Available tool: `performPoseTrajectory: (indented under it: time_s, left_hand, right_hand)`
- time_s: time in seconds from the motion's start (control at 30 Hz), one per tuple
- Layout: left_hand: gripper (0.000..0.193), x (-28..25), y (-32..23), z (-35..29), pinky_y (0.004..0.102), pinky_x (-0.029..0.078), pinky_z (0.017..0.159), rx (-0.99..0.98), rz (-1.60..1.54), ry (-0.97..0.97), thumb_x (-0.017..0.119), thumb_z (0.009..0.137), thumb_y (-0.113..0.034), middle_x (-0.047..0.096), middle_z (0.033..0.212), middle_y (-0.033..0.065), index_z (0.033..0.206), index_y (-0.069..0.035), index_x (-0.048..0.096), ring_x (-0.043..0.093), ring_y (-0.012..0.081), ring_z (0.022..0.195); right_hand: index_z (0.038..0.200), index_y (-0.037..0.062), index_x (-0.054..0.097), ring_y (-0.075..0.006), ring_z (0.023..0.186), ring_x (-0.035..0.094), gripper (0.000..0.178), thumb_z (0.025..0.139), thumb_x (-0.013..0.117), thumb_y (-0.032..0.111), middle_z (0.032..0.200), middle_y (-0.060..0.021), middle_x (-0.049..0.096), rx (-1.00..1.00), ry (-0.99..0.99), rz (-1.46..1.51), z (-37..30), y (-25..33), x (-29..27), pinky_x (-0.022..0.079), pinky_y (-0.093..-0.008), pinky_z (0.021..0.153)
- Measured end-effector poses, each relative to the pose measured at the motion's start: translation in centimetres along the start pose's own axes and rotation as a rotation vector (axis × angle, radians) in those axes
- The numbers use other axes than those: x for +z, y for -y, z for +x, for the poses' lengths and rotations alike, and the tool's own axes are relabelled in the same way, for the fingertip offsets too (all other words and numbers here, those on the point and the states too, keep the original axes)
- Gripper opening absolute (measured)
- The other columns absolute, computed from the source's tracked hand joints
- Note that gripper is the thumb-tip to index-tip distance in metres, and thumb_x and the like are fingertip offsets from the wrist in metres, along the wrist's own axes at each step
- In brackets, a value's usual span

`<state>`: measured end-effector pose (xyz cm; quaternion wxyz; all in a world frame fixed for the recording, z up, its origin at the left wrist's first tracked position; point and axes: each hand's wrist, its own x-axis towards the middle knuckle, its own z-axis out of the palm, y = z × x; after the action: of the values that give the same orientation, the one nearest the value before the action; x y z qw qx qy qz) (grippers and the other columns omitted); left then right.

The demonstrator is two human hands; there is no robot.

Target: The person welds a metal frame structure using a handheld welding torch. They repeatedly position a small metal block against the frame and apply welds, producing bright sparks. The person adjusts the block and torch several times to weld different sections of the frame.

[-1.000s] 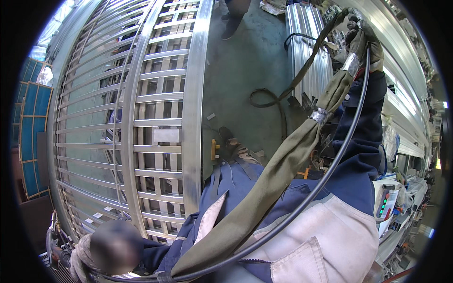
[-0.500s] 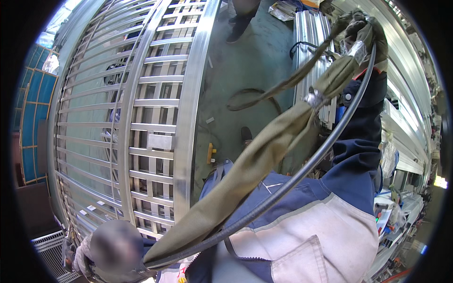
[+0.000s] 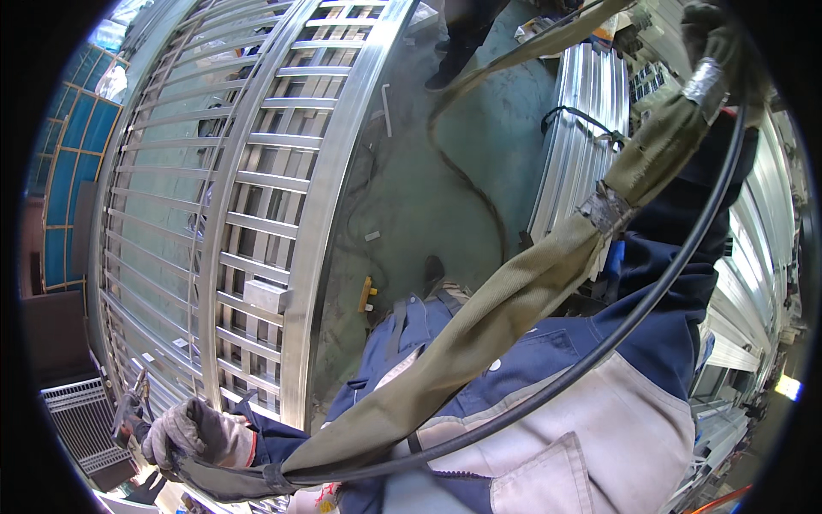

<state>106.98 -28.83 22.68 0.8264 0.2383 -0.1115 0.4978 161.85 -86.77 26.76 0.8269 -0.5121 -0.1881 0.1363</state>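
A long olive canvas-sleeved cable point(image 3: 488, 334) stretches across my body from lower left to upper right, bound with silver tape in places. A thin black hose point(image 3: 548, 394) bows alongside it. My left hand point(image 3: 193, 433), in a grey glove, is closed at the cable's lower end. A dark torch-like tool point(image 3: 130, 420) sticks out beyond that glove; its exact kind is unclear. My right hand point(image 3: 706, 34), gloved too, is raised at the upper right and closed around the taped sleeve; its fingers are partly dark. More sleeved cable runs from the top edge down onto the floor.
A shiny metal frame with crossbars point(image 3: 265, 180) fills the left side. Stacked metal profiles point(image 3: 578, 137) lie on the right, with more along the far right edge. A yellow tool point(image 3: 366, 294) lies on the green floor point(image 3: 488, 171). A person's dark-shod foot point(image 3: 445, 73) stands at the top.
My right hand has moved up and to the right with the sleeved cable. The loose cable beyond it has swung up and away. My left hand has shifted slightly left and stays closed.
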Motion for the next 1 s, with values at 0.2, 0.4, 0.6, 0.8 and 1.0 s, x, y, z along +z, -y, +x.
performPoseTrajectory:
  time_s: [0.2, 0.4, 0.6, 0.8, 1.0]
  left_hand:
    - [0.014, 2.9, 3.3, -1.5, 0.0261, 0.046, 0.041, 0.045, 0.014, -0.101, 0.081, 0.104, -0.016, 0.076, 0.079, -0.0017, 0.097, -0.006, 0.073, 0.055, 0.0107, 0.046]
    - [0.017, 3.0, 4.1, -3.1, 0.0254, 0.049, 0.044, 0.082, 0.097, -0.057, 0.077, 0.107, -0.020, 0.077, 0.083, 0.0009, 0.100, -0.005, 0.073, 0.057, 0.0098, 0.049]
    - [0.025, 2.0, 1.9, -3.7, 0.0291, 0.058, 0.057, 0.049, 0.179, 0.015, 0.063, 0.115, -0.025, 0.080, 0.096, 0.0002, 0.118, -0.002, 0.072, 0.065, 0.0107, 0.060]
    - [0.013, 2.9, 4.6, -4.7, 0.0357, 0.059, 0.073, -0.127, 0.333, -0.055, 0.076, 0.103, -0.024, 0.074, 0.095, -0.0063, 0.111, -0.013, 0.073, 0.070, 0.0140, 0.074]
    - [0.019, 4.4, 11.3, -4.6, 0.0339, 0.049, 0.055, -0.413, 0.143, 0.097, 0.073, 0.101, -0.016, 0.062, 0.074, -0.0113, 0.090, -0.022, 0.060, 0.056, 0.0077, 0.055]
  right_hand:
    - [0.147, -0.0082, 0.063, -0.0231, 0.108, 0.079, 0.045, 0.112, 0.077, 0.016, 0.124, -0.0161, 0.076, -0.062, 0.105, -0.063, 4.0, 3.2, -0.6, 0.068, -0.0325, 0.102]
    - [0.146, -0.0081, 0.064, -0.0230, 0.107, 0.080, 0.043, 0.112, 0.076, 0.016, 0.123, -0.0160, 0.077, -0.124, 0.165, -0.135, 8.3, 2.1, -2.4, 0.068, -0.0318, 0.102]
    - [0.126, -0.0007, 0.073, -0.0225, 0.095, 0.080, 0.035, 0.108, 0.082, 0.028, 0.109, -0.0134, 0.079, 0.368, -0.356, 0.059, 5.7, -13.3, -8.4, 0.069, -0.0358, 0.085]
    - [0.139, 0.0059, 0.069, -0.0266, 0.081, 0.073, 0.030, 0.110, 0.070, 0.014, 0.097, -0.0134, 0.073, 0.518, -0.577, 0.378, -5.3, -30.2, -14.5, 0.066, -0.0385, 0.074]
    - [0.114, 0.0002, 0.074, -0.0299, 0.066, 0.071, 0.018, 0.101, 0.073, 0.014, 0.086, -0.0167, 0.077, 0.873, -0.643, 0.202, -15.4, -44.9, -13.2, 0.059, -0.0433, 0.062]
